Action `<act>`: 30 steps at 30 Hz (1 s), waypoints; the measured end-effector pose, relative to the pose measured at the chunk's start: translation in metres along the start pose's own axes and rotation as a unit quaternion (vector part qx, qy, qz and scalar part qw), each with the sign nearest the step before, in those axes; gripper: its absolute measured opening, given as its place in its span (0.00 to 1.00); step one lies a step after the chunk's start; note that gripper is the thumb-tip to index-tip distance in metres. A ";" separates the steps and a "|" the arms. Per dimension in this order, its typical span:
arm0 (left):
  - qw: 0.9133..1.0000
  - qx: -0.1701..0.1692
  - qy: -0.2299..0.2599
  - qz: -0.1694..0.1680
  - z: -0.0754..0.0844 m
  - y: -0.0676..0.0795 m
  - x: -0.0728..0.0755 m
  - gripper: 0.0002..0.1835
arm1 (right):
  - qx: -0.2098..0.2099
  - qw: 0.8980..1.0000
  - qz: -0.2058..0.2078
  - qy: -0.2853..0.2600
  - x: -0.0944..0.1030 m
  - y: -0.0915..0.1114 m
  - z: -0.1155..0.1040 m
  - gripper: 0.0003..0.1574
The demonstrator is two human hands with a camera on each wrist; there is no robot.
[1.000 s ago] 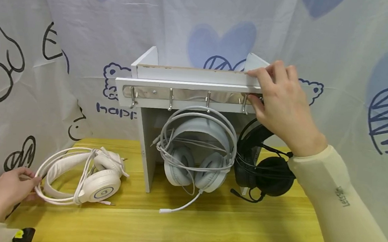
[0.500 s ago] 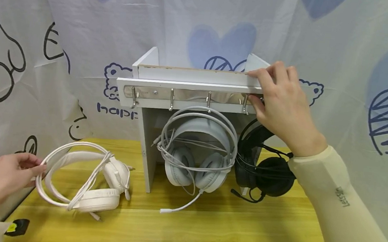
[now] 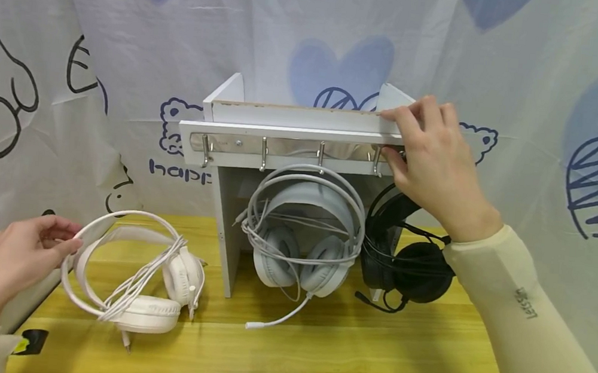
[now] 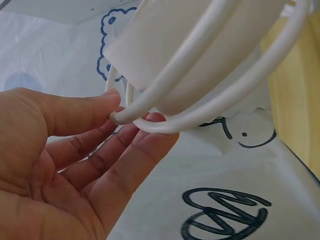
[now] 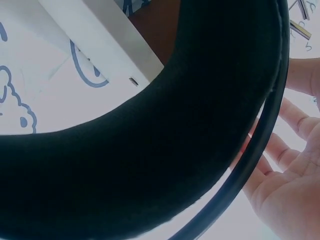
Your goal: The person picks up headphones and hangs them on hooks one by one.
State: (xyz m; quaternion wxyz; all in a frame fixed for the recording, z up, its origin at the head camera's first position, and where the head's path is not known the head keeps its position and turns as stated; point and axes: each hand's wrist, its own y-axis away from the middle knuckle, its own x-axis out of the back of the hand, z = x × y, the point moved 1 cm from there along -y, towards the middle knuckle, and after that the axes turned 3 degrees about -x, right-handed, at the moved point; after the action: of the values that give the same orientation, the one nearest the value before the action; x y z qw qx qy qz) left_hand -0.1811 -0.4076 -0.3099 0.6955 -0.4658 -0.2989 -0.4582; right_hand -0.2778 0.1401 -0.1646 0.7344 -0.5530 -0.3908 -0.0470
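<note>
My left hand [image 3: 21, 259] pinches the white headphones [image 3: 148, 315] by the thin outer tubes of the headband, between thumb and fingers in the left wrist view. Their cable is wound across the band, and the ear cups hang to the right, low over the table. My right hand [image 3: 437, 158] holds the right end of the white hook rack [image 3: 287, 164], index finger at the upper edge and thumb at the front by the last hook. Below that hand hang black headphones [image 3: 426, 274], whose padded band [image 5: 215, 115] fills much of the right wrist view.
White-grey headphones [image 3: 309, 193] with a boom microphone hang at the middle of the rack. Metal hooks [image 3: 206, 150] line its front, the leftmost ones bare. The wooden table [image 3: 282, 365] runs underneath, and a patterned cloth [image 3: 142, 75] surrounds it at the back and sides.
My left hand has raised the white headphones' band and tilted it upright, the ear cups swinging down and their plug now dangling. My right hand has stayed at the rack.
</note>
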 end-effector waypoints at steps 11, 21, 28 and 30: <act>0.999 -0.029 -0.034 0.007 0.017 -0.004 0.008 0.16 | -0.003 1.000 0.000 -0.005 0.001 -0.001 -0.001 0.27; 0.998 -0.054 -0.020 0.008 0.031 -0.004 0.009 0.15 | -0.003 1.000 -0.003 -0.005 0.000 0.000 -0.001 0.27; 0.995 -0.087 -0.016 0.033 0.041 -0.005 0.010 0.14 | -0.003 1.000 -0.002 -0.006 0.000 0.001 -0.001 0.27; 0.994 -0.097 -0.013 0.039 0.045 -0.005 0.011 0.13 | -0.002 1.000 -0.001 -0.007 0.000 0.001 -0.001 0.27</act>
State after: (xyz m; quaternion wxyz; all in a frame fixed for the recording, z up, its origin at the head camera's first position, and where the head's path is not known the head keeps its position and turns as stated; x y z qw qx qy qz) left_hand -0.1814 -0.3711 -0.2816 0.6604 -0.5481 -0.2442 -0.4515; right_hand -0.2767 0.1396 -0.1656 0.7304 -0.5543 -0.3965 -0.0451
